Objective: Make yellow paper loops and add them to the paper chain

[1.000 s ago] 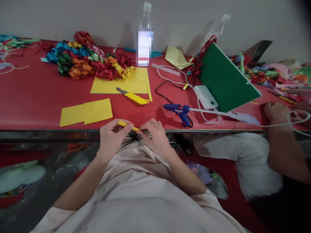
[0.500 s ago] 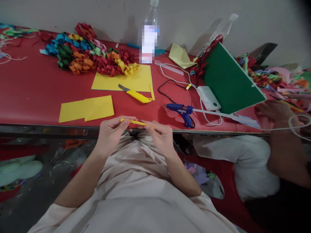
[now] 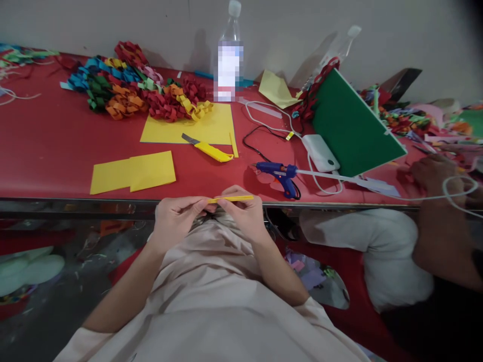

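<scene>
Between my hands, just off the table's front edge, is a thin folded strip of yellow paper (image 3: pixel 243 198). My left hand (image 3: pixel 175 218) pinches its left end between thumb and fingers. My right hand (image 3: pixel 245 213) pinches it nearer the middle, so its right end shows beyond the thumb. Two overlapping yellow paper pieces (image 3: pixel 153 170) lie on the table to the left. A yellow box cutter (image 3: pixel 213 151), blade out, lies beyond my hands beside a narrow yellow strip (image 3: pixel 234 145), partly over a larger yellow sheet (image 3: pixel 188 130).
A blue glue gun (image 3: pixel 279 173) rests front right, near a white box with cables (image 3: pixel 320 152) and a leaning green board (image 3: pixel 352 125). Paper chains (image 3: pixel 128 95) and a bottle (image 3: pixel 231 30) stand behind. Another person's hand (image 3: pixel 432 173) is at the far right.
The strip has shifted rightward through my fingers: my left hand now grips its left end, and more of it sticks out past my right thumb. My hands have come closer together.
</scene>
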Demonstrator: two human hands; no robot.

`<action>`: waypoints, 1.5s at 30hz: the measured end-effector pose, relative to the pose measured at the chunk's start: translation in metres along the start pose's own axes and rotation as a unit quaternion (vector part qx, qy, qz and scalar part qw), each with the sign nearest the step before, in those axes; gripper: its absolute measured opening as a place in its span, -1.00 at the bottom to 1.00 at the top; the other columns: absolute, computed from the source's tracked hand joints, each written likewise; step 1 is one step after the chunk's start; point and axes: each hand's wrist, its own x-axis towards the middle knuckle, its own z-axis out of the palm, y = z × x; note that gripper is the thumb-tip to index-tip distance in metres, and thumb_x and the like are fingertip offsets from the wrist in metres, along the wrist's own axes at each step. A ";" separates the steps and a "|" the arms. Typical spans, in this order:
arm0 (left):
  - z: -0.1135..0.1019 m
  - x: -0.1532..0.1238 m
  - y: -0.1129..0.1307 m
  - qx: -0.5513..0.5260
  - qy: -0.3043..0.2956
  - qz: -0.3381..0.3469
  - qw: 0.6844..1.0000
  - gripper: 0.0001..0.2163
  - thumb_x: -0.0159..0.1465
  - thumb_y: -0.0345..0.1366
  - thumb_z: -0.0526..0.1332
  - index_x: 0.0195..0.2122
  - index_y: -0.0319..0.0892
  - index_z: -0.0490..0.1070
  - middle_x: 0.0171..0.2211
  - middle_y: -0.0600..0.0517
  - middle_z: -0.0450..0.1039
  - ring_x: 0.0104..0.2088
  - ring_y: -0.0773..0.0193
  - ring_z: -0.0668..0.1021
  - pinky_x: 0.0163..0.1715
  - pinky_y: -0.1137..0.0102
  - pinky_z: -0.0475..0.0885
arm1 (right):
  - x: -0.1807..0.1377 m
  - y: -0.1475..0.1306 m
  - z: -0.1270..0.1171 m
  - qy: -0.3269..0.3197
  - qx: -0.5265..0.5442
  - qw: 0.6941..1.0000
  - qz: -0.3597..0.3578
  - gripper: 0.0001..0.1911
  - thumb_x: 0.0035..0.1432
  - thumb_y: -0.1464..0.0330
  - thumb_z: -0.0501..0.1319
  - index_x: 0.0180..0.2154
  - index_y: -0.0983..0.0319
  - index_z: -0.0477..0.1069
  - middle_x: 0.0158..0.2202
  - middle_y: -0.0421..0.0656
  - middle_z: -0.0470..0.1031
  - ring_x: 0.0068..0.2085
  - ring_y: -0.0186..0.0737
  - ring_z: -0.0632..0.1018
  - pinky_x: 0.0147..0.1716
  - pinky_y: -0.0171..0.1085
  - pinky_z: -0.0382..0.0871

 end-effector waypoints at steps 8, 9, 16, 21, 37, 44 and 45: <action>-0.018 0.002 -0.006 0.047 0.076 -0.015 0.996 -0.91 0.13 -0.17 0.47 -0.42 -0.04 0.69 -0.45 0.06 0.66 -0.41 0.19 0.68 -0.36 0.42 0.62 | -0.002 0.005 -0.024 0.021 0.019 1.000 -0.003 -0.90 0.10 0.27 0.46 -0.36 0.15 0.63 -0.34 -0.17 0.58 -0.41 -0.32 0.51 -0.43 -0.30 0.41; -0.018 0.002 -0.007 0.049 0.088 -0.014 0.995 -0.92 0.11 -0.19 0.48 -0.44 -0.03 0.68 -0.46 0.07 0.65 -0.42 0.20 0.67 -0.37 0.43 0.60 | -0.002 0.004 -0.026 0.012 0.008 1.000 0.001 -0.87 0.14 0.24 0.43 -0.34 0.16 0.64 -0.35 -0.16 0.58 -0.43 -0.33 0.49 -0.45 -0.30 0.40; -0.019 0.019 -0.019 0.105 0.065 0.049 0.991 -0.83 0.26 -0.14 0.35 -0.28 -0.10 0.66 -0.49 0.06 0.62 -0.49 0.28 0.64 -0.42 0.47 0.53 | 0.007 -0.004 -0.035 -0.024 -0.033 0.999 0.021 -0.76 0.24 0.17 0.33 -0.17 0.16 0.66 -0.37 -0.16 0.64 -0.45 -0.32 0.53 -0.44 -0.31 0.44; -0.019 0.030 -0.026 0.155 0.076 0.145 0.974 -0.85 0.26 -0.18 0.36 -0.23 -0.09 0.66 -0.40 0.03 0.64 -0.43 0.32 0.63 -0.31 0.47 0.51 | 0.019 -0.001 -0.029 0.040 -0.010 0.999 0.028 -0.76 0.19 0.16 0.37 -0.19 0.17 0.64 -0.42 -0.17 0.63 -0.42 -0.29 0.58 -0.42 -0.30 0.46; 0.018 0.024 -0.019 -0.097 0.129 -0.017 0.987 -0.82 0.11 -0.25 0.48 -0.34 -0.21 0.60 -0.40 0.04 0.63 -0.40 0.34 0.64 -0.35 0.51 0.55 | 0.018 0.008 0.009 0.004 -0.047 0.998 0.032 -0.82 0.09 0.22 0.45 -0.31 0.19 0.63 -0.40 -0.20 0.64 -0.44 -0.29 0.58 -0.38 -0.32 0.48; 0.007 0.020 -0.025 -0.089 0.105 -0.015 0.990 -0.73 0.31 -0.07 0.34 -0.22 -0.20 0.64 -0.42 -0.01 0.64 -0.45 0.30 0.65 -0.39 0.47 0.57 | 0.018 0.001 0.005 -0.057 -0.203 0.976 -0.052 -0.84 0.29 0.32 0.27 -0.25 0.22 0.62 -0.33 -0.16 0.63 -0.37 -0.32 0.53 -0.34 -0.35 0.39; 0.006 0.019 -0.026 -0.104 0.092 -0.011 0.990 -0.70 0.34 -0.05 0.30 -0.19 -0.21 0.63 -0.41 -0.02 0.65 -0.43 0.28 0.67 -0.38 0.45 0.59 | 0.017 0.000 0.003 -0.074 -0.214 0.972 -0.066 -0.82 0.32 0.35 0.23 -0.20 0.22 0.62 -0.31 -0.15 0.61 -0.37 -0.33 0.52 -0.34 -0.35 0.38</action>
